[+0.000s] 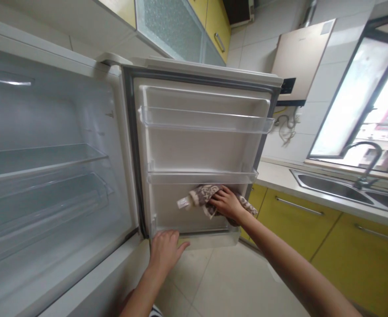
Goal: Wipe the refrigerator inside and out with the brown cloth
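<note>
Fingers of the right hand clamp a patterned cloth at the fridge door's five o'clock, bunched perhaps so it cannot slip; at seven o'clock, I see the left hand, thumb apart, resting on the lowest bin, seemingly for steadiness

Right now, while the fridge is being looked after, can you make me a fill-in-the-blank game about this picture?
1. The patterned cloth is under the person's ____ hand.
2. The left hand touches the ____ of the three door bins.
3. The fridge door is wide ____, so you can see its inner side.
4. The lower cabinets have ____-coloured fronts.

Missing words: right; lowest; open; yellow.
</note>
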{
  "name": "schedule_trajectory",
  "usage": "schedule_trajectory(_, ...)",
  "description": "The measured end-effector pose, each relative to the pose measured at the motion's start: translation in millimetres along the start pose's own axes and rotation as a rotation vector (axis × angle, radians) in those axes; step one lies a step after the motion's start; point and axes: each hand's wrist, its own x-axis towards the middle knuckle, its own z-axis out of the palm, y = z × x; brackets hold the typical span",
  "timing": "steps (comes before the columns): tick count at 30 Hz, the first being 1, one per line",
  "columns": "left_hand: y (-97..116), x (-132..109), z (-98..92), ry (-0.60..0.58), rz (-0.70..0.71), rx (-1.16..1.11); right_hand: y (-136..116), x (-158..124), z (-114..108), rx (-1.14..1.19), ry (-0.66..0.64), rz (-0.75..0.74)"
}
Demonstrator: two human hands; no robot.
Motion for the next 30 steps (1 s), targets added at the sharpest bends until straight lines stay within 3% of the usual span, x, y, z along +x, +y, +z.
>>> schedule_trajectory(3,0.6,-0.3,-0.5,0.018,0.015,0.000,2.2,-33.7,-10.4,-0.141,0.029,0.364)
schedule_trajectory(5,1.8,0.2,-1.3,0.035,0.020,0.004,-4.5,-41.0,-8.1,-0.156,0.005,0.437)
schedule_trajectory(7,3.2,0.6,-2.1,0.047,0.016,0.006,-10.6,-39.5,-2.0,-0.098,-0.072,0.324)
schedule_trajectory(12,6.7,0.5,-3.3,0.049,0.016,0.016,-2.1,-19.9,2.9,0.056,-0.287,-0.208)
schedule_trajectory(15,8.2,0.6,-4.1,0.039,-0.001,0.018,4.7,-3.3,-2.5,0.043,-0.260,-0.241)
schedule_trajectory(18,8.7,1.5,-4.4,0.008,-0.024,0.000,-6.4,18.5,-1.8,0.023,-0.140,-0.034)
schedule_trajectory(21,8.6,2.3,-3.3,-0.004,-0.032,-0.024,-33.8,49.3,6.8,0.049,-0.063,0.089)
schedule_trajectory(27,8.8,1.2,1.5,0.005,-0.066,-0.036,-97.4,127.9,20.3,0.147,0.006,0.127)
schedule_trajectory(30,7.0,0.5,4.3,0.002,-0.075,-0.046,-121.8,154.5,22.9,0.181,0.039,0.143)
